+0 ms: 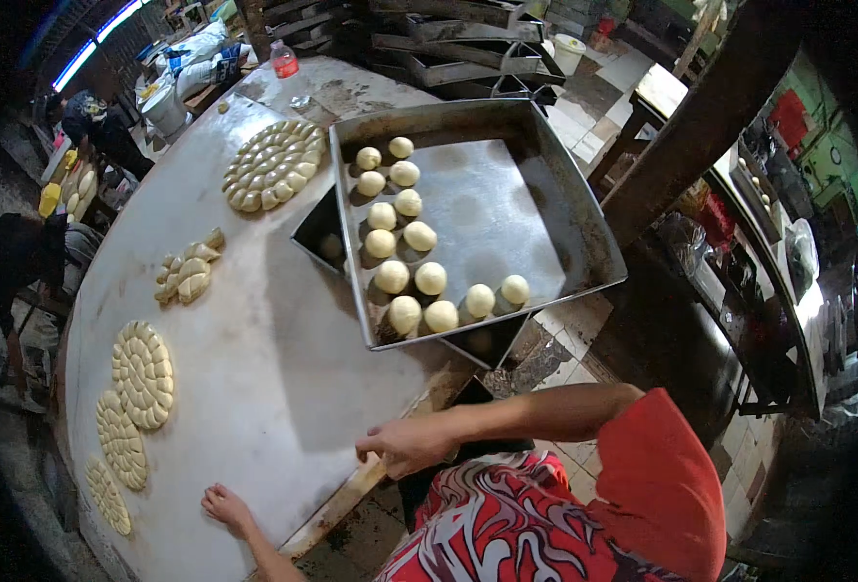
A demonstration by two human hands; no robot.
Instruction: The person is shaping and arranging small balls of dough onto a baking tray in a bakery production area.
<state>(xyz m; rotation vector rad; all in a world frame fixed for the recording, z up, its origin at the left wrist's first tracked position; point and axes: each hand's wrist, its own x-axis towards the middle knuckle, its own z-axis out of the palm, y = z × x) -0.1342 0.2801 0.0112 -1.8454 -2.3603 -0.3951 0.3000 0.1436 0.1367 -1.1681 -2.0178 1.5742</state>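
Observation:
My left hand (pixel 226 506) is low over the near part of the white table (pixel 284 407), fingers loosely bent and nothing visible in them. At the table's near edge is my right hand (pixel 405 444), thumb and forefinger a little apart, also without a visible object. Beyond it, a large metal tray (pixel 487 209) holds round dough balls (pixel 431 278) in rows along its left and near sides. Flat rounds of segmented dough (pixel 142 374) lie along the table's left side. A small heap of dough pieces (pixel 190 272) sits farther back, and a larger dough round (pixel 274 165) is near the tray.
Under the tray, the dark corner of another tray (pixel 492 341) sticks out. Stacked metal trays (pixel 468 58) stand behind the table. A bottle with red liquid (pixel 284 60) is at the far edge. A dark post (pixel 705 126) rises at right. Another person (pixel 99 126) is at far left.

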